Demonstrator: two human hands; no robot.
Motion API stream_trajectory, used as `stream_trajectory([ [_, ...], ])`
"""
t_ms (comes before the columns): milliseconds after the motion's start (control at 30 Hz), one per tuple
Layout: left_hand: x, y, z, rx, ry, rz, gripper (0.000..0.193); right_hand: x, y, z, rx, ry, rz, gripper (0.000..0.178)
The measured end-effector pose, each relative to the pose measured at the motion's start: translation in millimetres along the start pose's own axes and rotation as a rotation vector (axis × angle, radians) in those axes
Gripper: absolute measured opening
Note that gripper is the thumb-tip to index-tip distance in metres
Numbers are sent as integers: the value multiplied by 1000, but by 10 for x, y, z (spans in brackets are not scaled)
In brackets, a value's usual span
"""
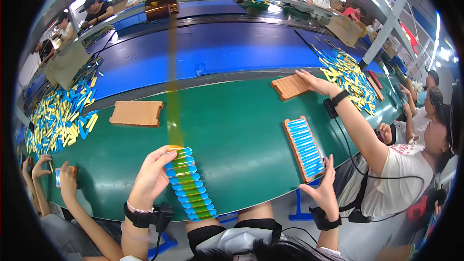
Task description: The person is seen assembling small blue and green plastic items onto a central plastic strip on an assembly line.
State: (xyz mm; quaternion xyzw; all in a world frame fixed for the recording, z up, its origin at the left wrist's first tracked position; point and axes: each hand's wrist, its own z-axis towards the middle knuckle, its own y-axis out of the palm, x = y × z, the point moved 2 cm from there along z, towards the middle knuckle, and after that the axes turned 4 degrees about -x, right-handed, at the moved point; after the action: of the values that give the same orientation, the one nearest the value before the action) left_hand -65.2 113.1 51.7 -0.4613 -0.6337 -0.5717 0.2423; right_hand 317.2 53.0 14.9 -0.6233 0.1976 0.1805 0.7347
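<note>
My left hand (155,173) is closed on the upper end of a row of blue sticks (190,183) with rounded ends. Yellow-green see-through tape (172,77) runs down the middle of the row, stretching up to an amber tape roll (162,8) on the overhead bar. The row's lower end reaches the table's near edge. To the right, my right hand (323,188) is open, thumb and fingers spread, beside the near end of an orange-brown grooved tray (288,137) filled with blue sticks (305,145). I cannot tell whether the fingertips touch that tray.
An empty grooved tray (136,113) lies left of the tape. A co-worker's hand (314,83) touches another tray (290,87). Blue and yellow sticks are heaped left (60,116) and right (348,75) on the green table (237,125). Blue panels (227,46) lie beyond. Co-workers sit around.
</note>
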Motion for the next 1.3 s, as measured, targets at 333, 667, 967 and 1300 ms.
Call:
stream_trajectory([
  [333,-85,-101,-77,57,17,-81,20,-455,318,-313,115,-128,99,96],
  [667,29,-135,-178,110,114,-58,14,-1551,851,-159,-98,-300,123,94],
  [967,87,165,-161,78,251,157,7,-2203,725,891,-799,-328,882,25],
  [1300,-684,583,-703,-6,305,322,9,-1483,580,32,-918,-10,1103,11],
])
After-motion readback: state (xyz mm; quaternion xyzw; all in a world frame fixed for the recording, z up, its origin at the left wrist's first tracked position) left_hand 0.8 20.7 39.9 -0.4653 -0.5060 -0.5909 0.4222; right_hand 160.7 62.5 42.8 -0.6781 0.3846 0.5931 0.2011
